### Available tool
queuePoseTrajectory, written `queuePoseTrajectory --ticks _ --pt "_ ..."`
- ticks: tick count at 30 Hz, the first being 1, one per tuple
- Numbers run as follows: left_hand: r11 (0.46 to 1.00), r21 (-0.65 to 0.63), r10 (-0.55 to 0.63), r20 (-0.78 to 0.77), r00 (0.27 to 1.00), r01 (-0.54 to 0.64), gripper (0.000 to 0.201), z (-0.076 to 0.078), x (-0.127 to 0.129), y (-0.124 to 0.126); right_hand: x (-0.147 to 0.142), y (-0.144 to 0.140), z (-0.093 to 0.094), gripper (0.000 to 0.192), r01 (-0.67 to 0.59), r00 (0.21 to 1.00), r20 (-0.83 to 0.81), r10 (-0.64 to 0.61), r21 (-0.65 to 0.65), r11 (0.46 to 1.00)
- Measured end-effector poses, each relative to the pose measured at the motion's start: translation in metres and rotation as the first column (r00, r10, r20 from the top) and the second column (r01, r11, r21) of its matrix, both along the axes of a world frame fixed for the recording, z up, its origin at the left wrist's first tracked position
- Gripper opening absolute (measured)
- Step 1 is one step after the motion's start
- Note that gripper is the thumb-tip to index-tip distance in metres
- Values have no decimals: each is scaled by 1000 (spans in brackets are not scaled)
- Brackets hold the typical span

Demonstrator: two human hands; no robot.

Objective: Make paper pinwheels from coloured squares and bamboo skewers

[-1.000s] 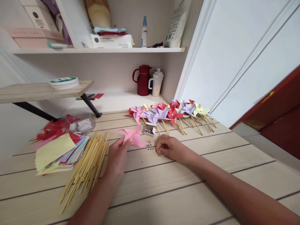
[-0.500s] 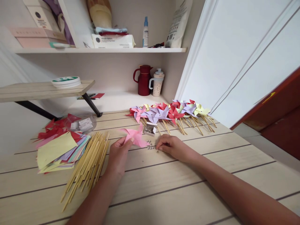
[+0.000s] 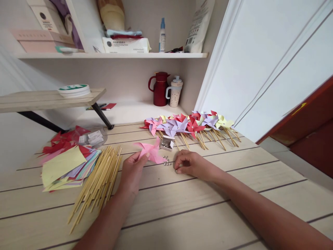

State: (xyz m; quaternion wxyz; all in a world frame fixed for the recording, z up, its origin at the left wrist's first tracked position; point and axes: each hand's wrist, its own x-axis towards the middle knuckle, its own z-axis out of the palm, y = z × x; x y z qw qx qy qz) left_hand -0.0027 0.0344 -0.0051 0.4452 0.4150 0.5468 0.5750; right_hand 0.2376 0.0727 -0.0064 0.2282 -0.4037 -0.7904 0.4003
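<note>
My left hand (image 3: 132,170) pinches a folded pink paper pinwheel (image 3: 150,150) between thumb and fingers, a little above the table. To its right my right hand (image 3: 191,164) rests low on the table, fingers curled, with thumb and fingertip at a small silver thumbtack (image 3: 176,171). Several more silver thumbtacks (image 3: 167,161) lie loose between the hands. Just behind them stands an open small white box (image 3: 167,143) with metal pieces inside. The pinwheel's center is partly covered by my left thumb.
Finished pinwheels on sticks (image 3: 187,125) lie in a row at the back right. On the left are wooden sticks (image 3: 99,177), stacked colored paper (image 3: 62,166) and a clear packet (image 3: 93,138). A small raised shelf (image 3: 49,100) stands behind them. A red jug (image 3: 160,89) and a cup (image 3: 176,92) are farther back.
My right hand has shifted slightly toward me and its thumb and fingertip have come onto the single thumbtack. My left hand keeps the pink pinwheel nearly still.
</note>
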Motion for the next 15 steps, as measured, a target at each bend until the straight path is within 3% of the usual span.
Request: queuePoseTrajectory --ticks 15 --pt "1000 -13 1 -20 1000 -1 24 1 2 -1 -4 -6 1 9 -11 1000 -13 11 -3 1000"
